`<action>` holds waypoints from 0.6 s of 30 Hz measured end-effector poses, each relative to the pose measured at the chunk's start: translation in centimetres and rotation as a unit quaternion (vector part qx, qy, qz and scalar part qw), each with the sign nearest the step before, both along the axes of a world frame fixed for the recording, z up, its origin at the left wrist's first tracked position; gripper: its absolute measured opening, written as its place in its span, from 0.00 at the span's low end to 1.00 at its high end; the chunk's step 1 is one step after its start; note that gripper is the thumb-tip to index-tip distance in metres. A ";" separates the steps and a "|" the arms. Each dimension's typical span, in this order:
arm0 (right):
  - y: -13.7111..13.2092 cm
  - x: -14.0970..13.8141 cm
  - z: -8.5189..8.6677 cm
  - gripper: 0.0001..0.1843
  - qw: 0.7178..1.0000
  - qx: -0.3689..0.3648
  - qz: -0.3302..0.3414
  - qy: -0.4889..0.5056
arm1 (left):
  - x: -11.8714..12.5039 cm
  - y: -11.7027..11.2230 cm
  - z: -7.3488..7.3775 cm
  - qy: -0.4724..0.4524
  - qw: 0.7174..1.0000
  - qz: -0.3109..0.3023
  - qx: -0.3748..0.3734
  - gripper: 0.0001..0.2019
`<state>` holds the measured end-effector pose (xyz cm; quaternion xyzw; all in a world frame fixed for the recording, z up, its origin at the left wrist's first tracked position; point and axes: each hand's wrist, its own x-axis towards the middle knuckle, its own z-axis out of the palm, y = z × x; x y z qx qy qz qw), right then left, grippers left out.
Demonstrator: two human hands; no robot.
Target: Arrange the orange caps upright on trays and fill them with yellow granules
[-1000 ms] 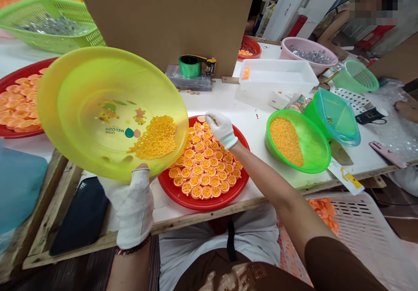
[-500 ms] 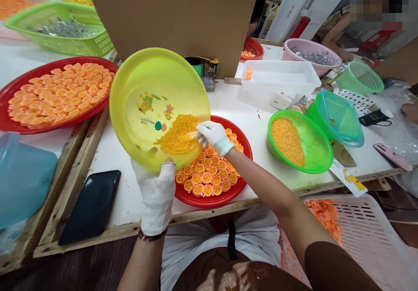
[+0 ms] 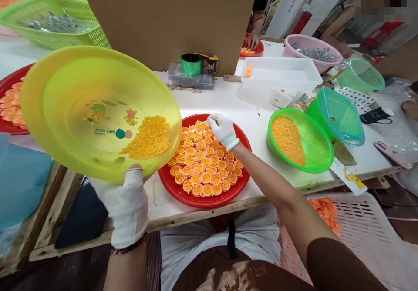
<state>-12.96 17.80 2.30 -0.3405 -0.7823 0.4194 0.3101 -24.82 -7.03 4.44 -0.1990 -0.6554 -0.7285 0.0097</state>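
Observation:
My left hand (image 3: 126, 206), in a white glove, grips the near rim of a big yellow plastic plate (image 3: 81, 108) held up and tilted. A heap of small yellow pellets (image 3: 148, 138) lies at the plate's lower right. My right hand (image 3: 222, 130), also gloved, is pinched shut over the far edge of a red tray (image 3: 170, 187) packed with several small orange cups (image 3: 204, 160) holding yellow pellets. What its fingers pinch is too small to name.
A green bowl of yellow pellets (image 3: 295, 141) and a tilted teal bowl (image 3: 338, 115) stand right. A white tub (image 3: 281, 75), tape dispenser (image 3: 194, 65) and cardboard wall (image 3: 170, 17) are behind. Another red tray (image 3: 9, 104) sits left. A dark phone (image 3: 81, 215) lies near left. Another person's hand (image 3: 252, 41) rests on a far red dish.
The yellow plate has swung back out to the left, away from the red tray. My right hand left the pellet heap and moved back over the tray's far edge.

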 end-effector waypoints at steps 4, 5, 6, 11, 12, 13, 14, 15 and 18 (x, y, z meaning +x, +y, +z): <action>-0.1 0.4 -0.4 0.12 0.986 0.152 0.061 -0.038 | 0.3 0.2 0.0 -0.018 1.000 0.002 -0.006 0.34; -0.3 0.4 0.0 0.12 0.984 0.165 0.055 -0.027 | 0.4 0.3 0.0 -0.025 1.000 0.000 -0.005 0.34; -0.4 0.3 0.4 0.12 0.985 0.167 0.044 -0.007 | 0.4 0.4 0.0 -0.027 1.000 -0.001 -0.002 0.34; -1.6 -0.9 3.1 0.12 0.996 0.078 0.024 0.036 | 1.0 1.3 0.1 -0.002 1.000 -0.008 -0.020 0.32; -1.8 -1.3 3.4 0.12 0.998 0.056 0.033 0.027 | 1.2 1.5 0.1 0.001 1.000 -0.014 -0.017 0.32; -2.1 -1.7 3.5 0.13 0.999 0.024 0.044 0.017 | 1.5 1.7 0.2 0.001 1.000 -0.022 -0.013 0.33; -2.4 -2.1 3.5 0.12 0.998 -0.022 0.055 0.006 | 1.7 1.8 0.3 -0.003 1.000 -0.028 -0.012 0.33; -2.8 -2.5 3.3 0.11 0.995 -0.080 0.064 -0.004 | 2.0 1.9 0.4 -0.008 0.999 -0.035 -0.013 0.34; -3.7 -3.3 2.7 0.06 0.964 -0.256 0.076 -0.011 | 2.7 2.0 0.4 -0.024 0.998 -0.050 -0.026 0.34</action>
